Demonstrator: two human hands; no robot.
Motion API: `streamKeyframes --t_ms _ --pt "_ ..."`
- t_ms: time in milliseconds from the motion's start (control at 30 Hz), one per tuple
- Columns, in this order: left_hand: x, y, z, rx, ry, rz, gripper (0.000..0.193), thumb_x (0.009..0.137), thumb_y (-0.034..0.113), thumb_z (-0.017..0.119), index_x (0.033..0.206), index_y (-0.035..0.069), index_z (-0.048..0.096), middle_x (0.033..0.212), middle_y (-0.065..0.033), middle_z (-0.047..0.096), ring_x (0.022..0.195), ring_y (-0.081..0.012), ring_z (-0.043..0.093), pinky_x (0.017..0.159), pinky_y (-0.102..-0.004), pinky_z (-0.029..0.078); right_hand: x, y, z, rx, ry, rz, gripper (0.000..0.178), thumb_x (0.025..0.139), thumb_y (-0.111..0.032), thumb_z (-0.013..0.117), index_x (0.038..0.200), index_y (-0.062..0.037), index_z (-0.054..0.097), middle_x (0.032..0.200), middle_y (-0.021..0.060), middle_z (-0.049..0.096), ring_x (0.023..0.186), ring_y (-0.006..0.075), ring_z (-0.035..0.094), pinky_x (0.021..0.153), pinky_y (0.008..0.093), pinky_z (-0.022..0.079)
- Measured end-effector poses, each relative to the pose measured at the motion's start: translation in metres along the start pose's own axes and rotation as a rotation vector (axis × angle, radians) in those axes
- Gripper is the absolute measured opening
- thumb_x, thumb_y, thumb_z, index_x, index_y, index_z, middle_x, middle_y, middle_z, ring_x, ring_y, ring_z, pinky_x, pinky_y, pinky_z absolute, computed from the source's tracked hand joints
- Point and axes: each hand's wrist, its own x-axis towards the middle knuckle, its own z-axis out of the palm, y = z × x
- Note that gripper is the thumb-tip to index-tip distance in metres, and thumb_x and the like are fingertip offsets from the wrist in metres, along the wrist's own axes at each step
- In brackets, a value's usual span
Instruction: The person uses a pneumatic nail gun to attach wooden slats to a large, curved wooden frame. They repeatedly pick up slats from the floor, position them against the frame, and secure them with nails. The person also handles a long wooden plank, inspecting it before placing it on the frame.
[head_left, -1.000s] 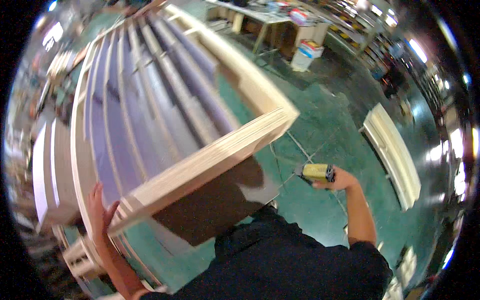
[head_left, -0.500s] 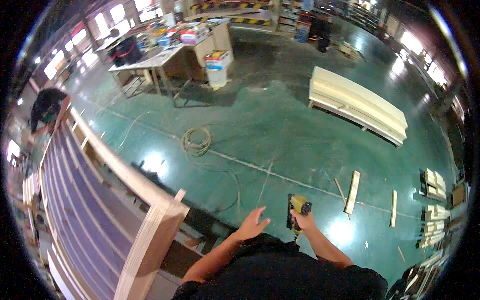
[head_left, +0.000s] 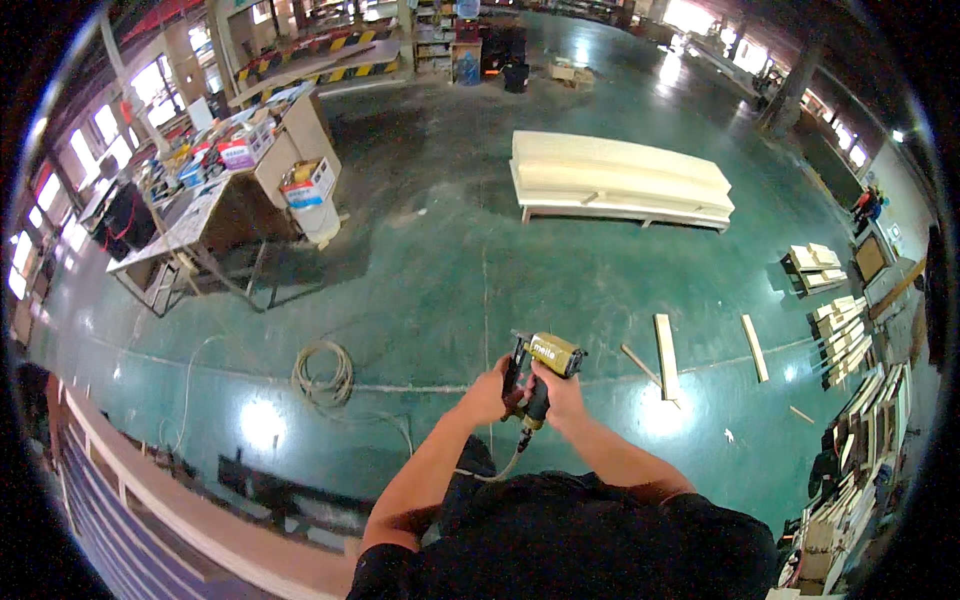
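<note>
In front of my body is a yellow and black pneumatic nail gun (head_left: 555, 353), with an air hose (head_left: 500, 474) joined to the bottom of its handle. My right hand (head_left: 562, 397) is wrapped round the black handle. At the gun's long black magazine side, my left hand (head_left: 486, 396) is closed on it, its fingers partly hidden behind the tool. Below to the left stands a wooden frame (head_left: 190, 500) with a dark slatted panel (head_left: 120, 545).
A coil of hose (head_left: 322, 374) lies on the green floor ahead. A cluttered workbench (head_left: 190, 222) stands far left, beside it a white bucket (head_left: 316, 222). Stacked pale boards (head_left: 620, 180) rest on a low support ahead. Loose strips (head_left: 666, 357) and timber piles (head_left: 842, 340) lie right.
My view has swung right, away from the wooden frame. My left hand, open and empty before, has come over to the nail gun and closed on it. The gun has risen in front of me.
</note>
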Motion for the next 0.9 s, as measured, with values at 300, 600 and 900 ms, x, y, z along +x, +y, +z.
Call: streamKeyframes --t_ms 300,600,900 --pt "0.085 -0.041 -0.133 0.383 0.046 -0.243 0.073 0.088 0.030 0.072 0.145 -0.003 0.041 0.100 -0.0256 0.070 0.093 -0.0454 0.069 0.080 -0.0533 0.055 0.155 -0.003 0.100 -0.005 0.074 -0.014 0.019 0.089 -0.016 0.071 0.103 -0.0056 0.063 0.077 0.0076 0.062 0.061 0.0220 0.062 0.055 0.0387 0.053" --pt "0.113 -0.016 -0.243 0.579 0.391 -0.187 0.065 0.093 0.026 0.065 0.145 -0.003 0.041 0.107 -0.0242 0.068 0.081 -0.0438 0.070 0.069 -0.0525 0.057 0.265 -0.009 0.190 0.184 -0.102 0.151 0.023 0.087 -0.024 0.067 0.092 -0.0027 0.061 0.073 0.0102 0.063 0.058 0.0221 0.061 0.055 0.0382 0.052" --pt "0.167 -0.052 -0.324 0.631 0.328 -0.612 0.045 0.097 0.042 0.061 0.108 0.000 0.050 0.094 -0.0238 0.071 0.079 -0.0475 0.068 0.068 -0.0578 0.055 0.390 0.015 0.269 0.234 -0.182 0.344 0.031 0.089 -0.033 0.065 0.089 -0.0029 0.057 0.075 0.0110 0.060 0.062 0.0244 0.061 0.060 0.0407 0.052"
